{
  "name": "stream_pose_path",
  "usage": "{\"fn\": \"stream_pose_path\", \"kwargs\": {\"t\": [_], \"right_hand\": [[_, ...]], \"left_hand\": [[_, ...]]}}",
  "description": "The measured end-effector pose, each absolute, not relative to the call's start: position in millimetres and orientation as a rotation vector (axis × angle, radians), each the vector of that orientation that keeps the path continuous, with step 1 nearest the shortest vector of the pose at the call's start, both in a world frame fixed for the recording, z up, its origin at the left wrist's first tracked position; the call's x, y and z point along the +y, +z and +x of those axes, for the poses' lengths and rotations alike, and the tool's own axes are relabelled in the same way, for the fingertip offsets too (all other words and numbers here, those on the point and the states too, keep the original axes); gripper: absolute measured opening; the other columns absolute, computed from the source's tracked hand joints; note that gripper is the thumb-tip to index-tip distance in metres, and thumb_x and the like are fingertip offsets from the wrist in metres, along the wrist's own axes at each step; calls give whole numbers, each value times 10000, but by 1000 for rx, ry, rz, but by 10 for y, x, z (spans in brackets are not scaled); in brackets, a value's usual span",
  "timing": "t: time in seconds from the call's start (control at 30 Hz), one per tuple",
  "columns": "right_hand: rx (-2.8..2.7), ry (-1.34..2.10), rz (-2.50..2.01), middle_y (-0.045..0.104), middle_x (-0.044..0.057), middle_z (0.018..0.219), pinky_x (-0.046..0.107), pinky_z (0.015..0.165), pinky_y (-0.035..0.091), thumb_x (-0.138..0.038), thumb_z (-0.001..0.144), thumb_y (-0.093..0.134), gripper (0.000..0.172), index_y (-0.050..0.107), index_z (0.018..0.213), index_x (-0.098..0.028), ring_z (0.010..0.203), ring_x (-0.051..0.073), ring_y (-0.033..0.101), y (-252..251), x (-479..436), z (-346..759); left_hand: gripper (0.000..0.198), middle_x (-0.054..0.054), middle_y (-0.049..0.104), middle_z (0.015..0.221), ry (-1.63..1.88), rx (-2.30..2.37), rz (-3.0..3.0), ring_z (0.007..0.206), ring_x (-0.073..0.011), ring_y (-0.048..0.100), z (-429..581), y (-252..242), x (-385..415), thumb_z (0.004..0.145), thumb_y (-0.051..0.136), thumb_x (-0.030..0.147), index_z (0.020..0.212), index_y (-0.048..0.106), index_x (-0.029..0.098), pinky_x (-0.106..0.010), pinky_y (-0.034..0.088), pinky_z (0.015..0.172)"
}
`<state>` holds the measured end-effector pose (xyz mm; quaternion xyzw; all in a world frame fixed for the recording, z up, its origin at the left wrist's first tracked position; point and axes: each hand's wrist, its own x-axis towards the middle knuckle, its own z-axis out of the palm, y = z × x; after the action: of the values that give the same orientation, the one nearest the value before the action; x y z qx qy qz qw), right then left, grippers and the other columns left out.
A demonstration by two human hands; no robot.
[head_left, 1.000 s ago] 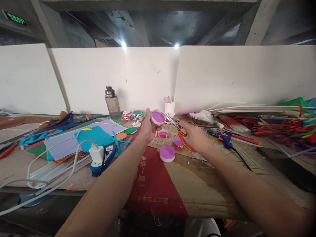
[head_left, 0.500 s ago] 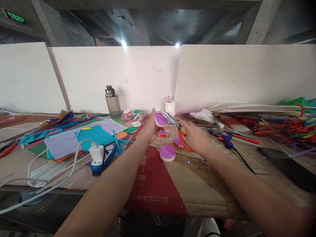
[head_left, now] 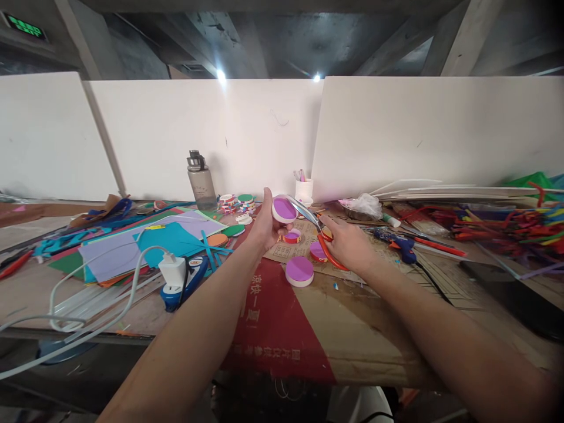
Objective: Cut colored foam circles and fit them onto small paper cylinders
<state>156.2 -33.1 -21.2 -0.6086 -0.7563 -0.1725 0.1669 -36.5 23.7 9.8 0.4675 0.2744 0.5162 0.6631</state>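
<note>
Your left hand (head_left: 265,229): clamped on purple disc (head_left: 284,209), 12 o'clock from you | your right hand (head_left: 349,242): closed around scissors (head_left: 315,219), 3 o'clock of disc | blades by disc's 1 o'clock edge, can't tell if touching

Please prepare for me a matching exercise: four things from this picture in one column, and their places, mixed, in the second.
Things:
1. orange-handled scissors
2. grey bottle
3. white charger
4. pens

Places:
A. at the back, left of the stacked discs
B. in the white cup
C. in the right hand
D. on the blue power strip

Pairs: 1-C, 2-A, 3-D, 4-B
</note>
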Motion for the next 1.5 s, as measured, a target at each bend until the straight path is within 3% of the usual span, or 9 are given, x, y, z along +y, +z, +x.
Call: {"fn": "stream_pose_path", "kwargs": {"t": [0.53,0.77,0.9,1.23,1.5], "right_hand": [[-2192,-504,-1759,726,113,1085,313,641,365,-269,940,412,378,537,1293,-218,853,273,672,-191,-359,1537],[-2174,-436,-1755,736,109,1003,307,653,368,-267,944,428,379,559,1295,-207,848,266,666,-178,-357,1530],[-2168,-374,-1692,730,108,1063,301,676,392,-280,940,436,407,544,1326,-206,889,263,664,-191,-337,1548],[-2162,-370,-1727,641,154,1227,332,752,446,-292,944,429,492,453,1429,-208,976,283,649,-214,-335,1549],[-2192,-444,-1700,690,134,1160,311,708,428,-233,917,454,494,478,1410,-212,943,272,656,-205,-341,1571]], "left_hand": [[692,-76,611,573,1131,647,981,352,-84,474,-419,157,239,856,355,778,749,578,132,-174,176,306],[592,-51,655,649,1264,617,931,503,-137,608,-394,159,237,916,390,680,849,621,139,-223,426,411],[517,-37,658,660,1340,578,900,490,-118,583,-382,156,239,909,476,635,820,608,143,-226,423,412],[564,-35,626,605,1179,594,962,487,-141,592,-344,24,295,852,511,699,790,610,147,-241,460,408],[596,-58,642,628,1172,674,938,524,-166,631,-386,108,257,873,453,703,774,614,138,-257,477,410]]}}
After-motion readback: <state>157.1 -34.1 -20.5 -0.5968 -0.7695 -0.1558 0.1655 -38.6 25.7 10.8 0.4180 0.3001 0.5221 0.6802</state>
